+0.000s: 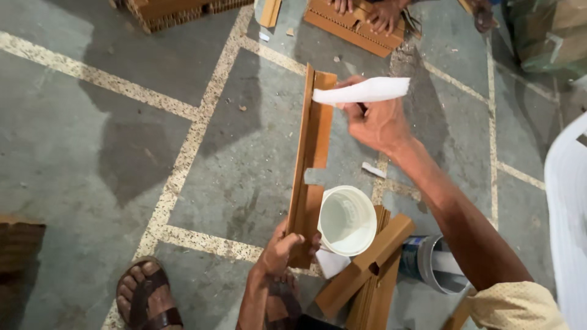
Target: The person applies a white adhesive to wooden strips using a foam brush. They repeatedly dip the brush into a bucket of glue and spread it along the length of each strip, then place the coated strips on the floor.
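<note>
left hand (278, 250) gripped the lower end of a long brown cardboard strip (310, 153), fingers curled shut round it, strip running up & away over the concrete floor (92, 153). right hand (376, 122) pinched a white paper strip (362, 91) at the cardboard's top end, touching it. white plastic tub (347, 220) sat just beside the strip, w/ more cardboard pieces (367, 269) next to it. another person's hands (367, 11) at top edge.
</note>
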